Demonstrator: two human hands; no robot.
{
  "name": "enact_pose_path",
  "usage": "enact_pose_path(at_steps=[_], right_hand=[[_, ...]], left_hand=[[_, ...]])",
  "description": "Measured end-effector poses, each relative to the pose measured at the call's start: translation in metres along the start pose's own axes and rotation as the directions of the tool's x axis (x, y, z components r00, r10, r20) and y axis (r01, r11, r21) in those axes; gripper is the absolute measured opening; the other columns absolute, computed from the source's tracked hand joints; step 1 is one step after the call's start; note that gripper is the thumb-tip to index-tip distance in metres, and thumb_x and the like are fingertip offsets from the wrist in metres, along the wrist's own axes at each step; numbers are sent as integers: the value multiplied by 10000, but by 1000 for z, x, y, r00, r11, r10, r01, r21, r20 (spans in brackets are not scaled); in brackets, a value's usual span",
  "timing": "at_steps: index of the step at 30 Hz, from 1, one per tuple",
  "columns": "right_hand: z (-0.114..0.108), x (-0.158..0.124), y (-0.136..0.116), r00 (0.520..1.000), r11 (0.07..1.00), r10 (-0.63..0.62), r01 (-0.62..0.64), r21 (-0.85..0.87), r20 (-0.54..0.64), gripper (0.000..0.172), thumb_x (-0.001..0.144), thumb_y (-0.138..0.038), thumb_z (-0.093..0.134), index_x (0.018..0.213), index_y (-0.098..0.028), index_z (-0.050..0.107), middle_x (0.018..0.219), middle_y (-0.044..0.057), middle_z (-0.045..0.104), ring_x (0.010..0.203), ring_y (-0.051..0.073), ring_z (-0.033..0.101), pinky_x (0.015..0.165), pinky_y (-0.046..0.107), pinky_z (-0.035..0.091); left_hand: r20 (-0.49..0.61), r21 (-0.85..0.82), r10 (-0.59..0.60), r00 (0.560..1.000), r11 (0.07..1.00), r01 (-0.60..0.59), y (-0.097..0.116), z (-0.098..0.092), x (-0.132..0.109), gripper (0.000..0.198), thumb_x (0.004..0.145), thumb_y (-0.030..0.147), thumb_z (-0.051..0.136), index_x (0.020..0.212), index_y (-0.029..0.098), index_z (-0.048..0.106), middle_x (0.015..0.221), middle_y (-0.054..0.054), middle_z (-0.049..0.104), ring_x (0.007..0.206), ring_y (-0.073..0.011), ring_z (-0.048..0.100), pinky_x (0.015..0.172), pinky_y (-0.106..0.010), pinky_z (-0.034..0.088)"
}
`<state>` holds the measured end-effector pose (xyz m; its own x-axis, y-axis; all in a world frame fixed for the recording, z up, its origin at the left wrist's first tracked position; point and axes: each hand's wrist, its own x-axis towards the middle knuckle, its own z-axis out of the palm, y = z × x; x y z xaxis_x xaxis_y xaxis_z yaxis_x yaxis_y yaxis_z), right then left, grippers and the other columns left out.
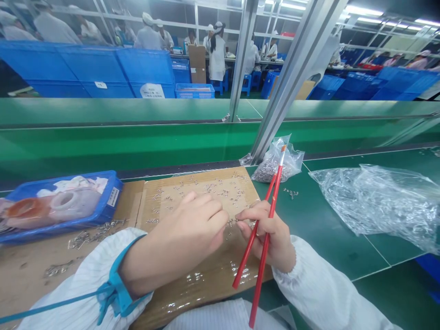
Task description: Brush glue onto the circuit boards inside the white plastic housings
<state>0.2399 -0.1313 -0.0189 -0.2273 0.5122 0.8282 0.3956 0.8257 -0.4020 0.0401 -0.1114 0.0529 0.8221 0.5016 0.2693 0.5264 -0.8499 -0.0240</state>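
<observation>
My left hand (195, 224) is closed, its back to the camera, over the cardboard sheet (220, 270). Its fingertips are hidden, so whatever they pinch cannot be made out. Two red-handled paintbrushes (267, 236) cross between the fingers of my right hand (268, 231), one with its orange-brown bristles pointing up. The thumb and forefinger of that hand also pinch a tiny metal piece (236, 220), close to the left fingers. Many small silvery metal parts (223, 192) lie scattered on the cardboard around and beyond both hands. A blue strap (118, 291) is tied round my left wrist.
To the left, a blue tray (113, 192) holds bottles and white cloth. Behind my right hand, a clear bag (280, 160) of metal parts leans near the metal post (285, 82). Clear plastic (381, 197) covers the green table's right side. People in white work beyond the blue bins (92, 68).
</observation>
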Motion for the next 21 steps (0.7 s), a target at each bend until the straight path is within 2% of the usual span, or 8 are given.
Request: enact_pose_path(at_steps=[4, 10, 16, 21], right_hand=[[1, 2, -2, 1000, 1000, 24, -24, 5, 6, 330, 803, -11, 578, 760, -220, 326, 836, 8, 680, 714, 129, 525, 634, 291, 470], [1, 4, -2, 1000, 999, -22, 22, -31, 2, 328, 804, -3, 566, 755, -223, 326, 806, -5, 669, 700, 123, 530, 630, 282, 473], [-1, 5, -1, 989, 976, -146, 150, -158, 38, 317, 802, 1, 583, 707, -207, 364, 801, -7, 661, 686, 120, 510, 631, 294, 485], [-2, 6, -3, 995, 987, -101, 99, -126, -14, 349, 786, 14, 595, 730, -212, 334, 806, -19, 671, 669, 110, 528, 622, 296, 503]], left_hand=[[-20, -29, -17, 1000, 999, 16, -1, 4, 2, 166, 855, 117, 465, 739, 167, 573, 706, -12, 543, 688, -183, 467, 647, -351, 328], [-28, -229, -151, 988, 963, 140, 2, 9, 7, 159, 838, 128, 465, 709, 166, 549, 672, 1, 532, 662, -150, 469, 639, -322, 369], [-82, -247, -155, 984, 960, 131, 8, 11, 4, 183, 871, 150, 463, 712, 159, 553, 700, -8, 548, 686, -154, 489, 661, -328, 391], [-118, -268, -189, 975, 951, 152, 10, 14, 5, 147, 837, 119, 504, 708, 158, 561, 689, -5, 557, 689, -154, 500, 666, -321, 402]])
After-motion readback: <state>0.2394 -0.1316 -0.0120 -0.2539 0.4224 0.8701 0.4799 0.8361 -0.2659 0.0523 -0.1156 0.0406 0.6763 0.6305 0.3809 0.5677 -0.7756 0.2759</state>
